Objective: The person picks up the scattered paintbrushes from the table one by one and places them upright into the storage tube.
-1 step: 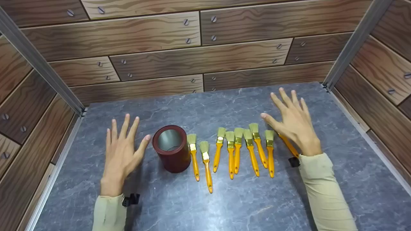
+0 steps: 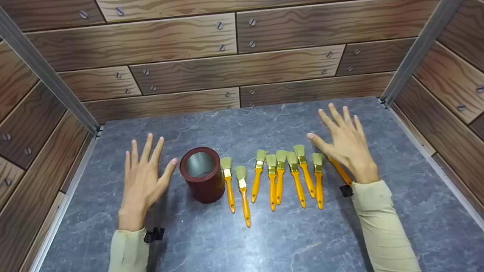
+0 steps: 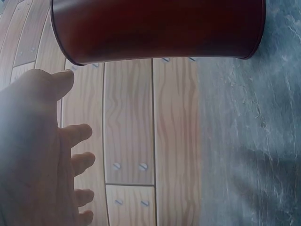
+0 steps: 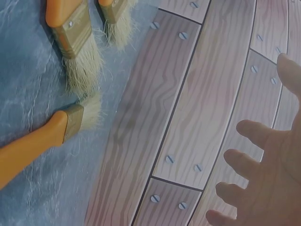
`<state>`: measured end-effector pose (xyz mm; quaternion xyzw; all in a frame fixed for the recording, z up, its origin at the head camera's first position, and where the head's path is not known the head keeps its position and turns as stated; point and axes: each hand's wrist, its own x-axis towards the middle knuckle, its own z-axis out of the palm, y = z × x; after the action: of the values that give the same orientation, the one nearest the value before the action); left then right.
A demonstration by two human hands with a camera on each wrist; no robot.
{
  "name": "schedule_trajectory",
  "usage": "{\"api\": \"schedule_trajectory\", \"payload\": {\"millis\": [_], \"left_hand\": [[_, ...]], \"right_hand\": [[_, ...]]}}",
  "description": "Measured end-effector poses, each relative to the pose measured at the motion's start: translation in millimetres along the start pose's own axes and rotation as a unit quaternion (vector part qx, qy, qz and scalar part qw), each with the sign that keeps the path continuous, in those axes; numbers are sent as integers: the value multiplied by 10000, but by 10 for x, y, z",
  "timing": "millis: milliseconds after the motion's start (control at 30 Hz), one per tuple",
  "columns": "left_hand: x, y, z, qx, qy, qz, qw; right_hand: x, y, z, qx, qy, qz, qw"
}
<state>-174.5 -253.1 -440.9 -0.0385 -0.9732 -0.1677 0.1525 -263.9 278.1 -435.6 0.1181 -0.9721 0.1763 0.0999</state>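
With fingers spread and nothing held, my left hand (image 2: 141, 181) is at the left of a dark red cylindrical cup (image 2: 206, 187). The cup stands upright, and no brush shows in its open top. To its right lie several paintbrushes (image 2: 245, 204) with orange handles and pale bristles, bristle ends pointing away from me. My right hand (image 2: 348, 149) is spread too, over the rightmost paintbrush (image 2: 341, 173), which it partly hides. In the right wrist view that paintbrush (image 4: 33, 146) lies below the palm, apart from the fingers. The left wrist view shows the cup's side (image 3: 160, 28) beyond my thumb.
A grey marbled tabletop (image 2: 204, 245) carries everything. Wood-patterned panels (image 2: 181, 41) close off the back and both sides, with metal posts (image 2: 412, 53) at the back corners. Each wrist wears a small black camera (image 2: 154, 235).
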Motion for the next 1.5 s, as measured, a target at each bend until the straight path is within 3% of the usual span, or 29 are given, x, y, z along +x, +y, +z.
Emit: {"api": "schedule_trajectory", "payload": {"millis": [500, 767, 900, 1067, 1267, 1500], "left_hand": [[-29, 6, 22, -149, -47, 94, 9998], [-22, 30, 87, -1133, 110, 492, 9923], [-39, 23, 157, -1832, 37, 685, 9807], [-83, 12, 277, -2746, -147, 939, 9568], [-146, 21, 469, -3402, -131, 1135, 9334], [-236, 28, 649, -4148, -427, 644, 9066]], "right_hand": [[-61, 10, -110, 192, -20, 47, 9998], [-90, 68, -162, 321, 233, -130, 9991], [-139, 110, -179, 499, 149, -63, 9986], [-176, 172, -156, 851, -129, 30, 9963], [-214, 257, -94, 1209, -435, 41, 9917], [-222, 377, 40, 1425, -938, 97, 9853]]}}
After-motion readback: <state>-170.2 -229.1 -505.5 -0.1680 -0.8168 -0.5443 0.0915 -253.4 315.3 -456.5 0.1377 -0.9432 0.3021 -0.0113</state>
